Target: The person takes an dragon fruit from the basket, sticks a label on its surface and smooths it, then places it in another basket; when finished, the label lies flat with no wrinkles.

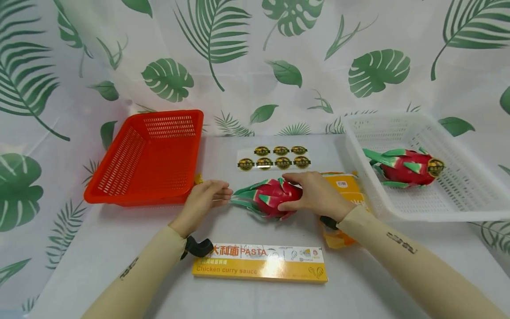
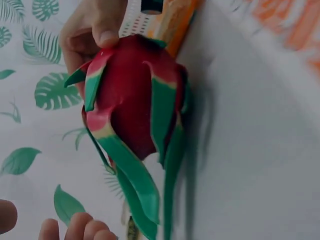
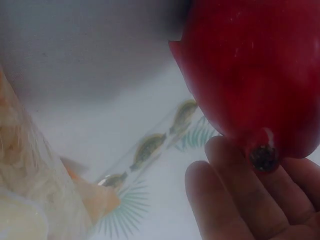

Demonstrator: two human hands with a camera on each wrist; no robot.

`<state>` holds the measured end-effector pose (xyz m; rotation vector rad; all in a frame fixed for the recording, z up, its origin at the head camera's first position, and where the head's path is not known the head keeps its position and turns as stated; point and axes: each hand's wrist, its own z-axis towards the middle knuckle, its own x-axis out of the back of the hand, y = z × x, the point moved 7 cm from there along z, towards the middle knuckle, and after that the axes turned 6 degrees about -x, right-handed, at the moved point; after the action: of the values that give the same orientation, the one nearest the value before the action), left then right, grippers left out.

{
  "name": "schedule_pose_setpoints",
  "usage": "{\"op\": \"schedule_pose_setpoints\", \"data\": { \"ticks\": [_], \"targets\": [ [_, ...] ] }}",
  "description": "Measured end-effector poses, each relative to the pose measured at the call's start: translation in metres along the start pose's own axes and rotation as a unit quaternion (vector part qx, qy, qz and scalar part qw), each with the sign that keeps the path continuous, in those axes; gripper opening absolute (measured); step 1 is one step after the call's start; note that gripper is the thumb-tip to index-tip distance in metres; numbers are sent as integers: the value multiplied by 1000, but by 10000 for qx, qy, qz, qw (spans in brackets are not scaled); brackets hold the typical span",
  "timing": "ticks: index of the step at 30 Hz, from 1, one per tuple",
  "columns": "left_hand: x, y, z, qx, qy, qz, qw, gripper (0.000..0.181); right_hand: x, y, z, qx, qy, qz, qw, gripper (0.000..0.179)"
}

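A red dragon fruit (image 1: 275,198) with long green leaf tips lies in the middle of the table, tips pointing left. My right hand (image 1: 312,192) grips its rounded right end, thumb on the near side and fingers over the far side. In the right wrist view the fruit (image 3: 250,75) shows its dark round end against the fingers (image 3: 220,200). My left hand (image 1: 207,199) is held with fingers straight, their ends close to the leaf tips. The left wrist view shows the fruit (image 2: 135,95) large, with left fingertips (image 2: 80,227) at the lower edge.
A red basket (image 1: 191,177) stands at left. The white basket (image 1: 382,195) at right holds another dragon fruit (image 1: 410,168) bearing a round sticker. A sheet of black-gold stickers (image 1: 283,163) lies behind, a pasta box (image 1: 259,264) in front. An orange packet (image 1: 346,184) lies under my right wrist.
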<state>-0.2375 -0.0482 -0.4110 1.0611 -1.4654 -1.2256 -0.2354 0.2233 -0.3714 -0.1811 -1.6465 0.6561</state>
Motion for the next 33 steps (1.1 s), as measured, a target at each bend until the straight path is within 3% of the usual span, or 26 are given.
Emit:
{"op": "schedule_pose_setpoints", "data": {
  "ticks": [3, 6, 11, 19, 23, 26, 33],
  "targets": [
    [-9, 8, 19, -160, 237, 243, 9993, 43, -1, 1, 0, -24, 44, 15, 10000, 87],
    [-19, 16, 41, -223, 408, 800, 9957, 44, 0, 3, -2, -42, 97, 65, 9999, 84],
    [-28, 24, 75, -71, 444, 1651, 9853, 52, 2, 4, -6, 10, 199, 143, 9997, 78],
    [-23, 19, 122, 229, 446, 2373, 9701, 63, 5, 4, -9, 36, 287, 137, 9995, 75],
    [-12, 8, 137, 534, 517, 2490, 9657, 68, 5, 2, -9, 24, 276, 180, 9995, 74],
    [-9, 2, 146, 694, 452, 2393, 9674, 72, 6, 1, -9, -26, 263, 177, 9995, 74],
    [-19, -2, 159, 748, 1, 2140, 9740, 79, 15, -2, -4, 45, 435, 206, 9988, 69]
  ]
}}
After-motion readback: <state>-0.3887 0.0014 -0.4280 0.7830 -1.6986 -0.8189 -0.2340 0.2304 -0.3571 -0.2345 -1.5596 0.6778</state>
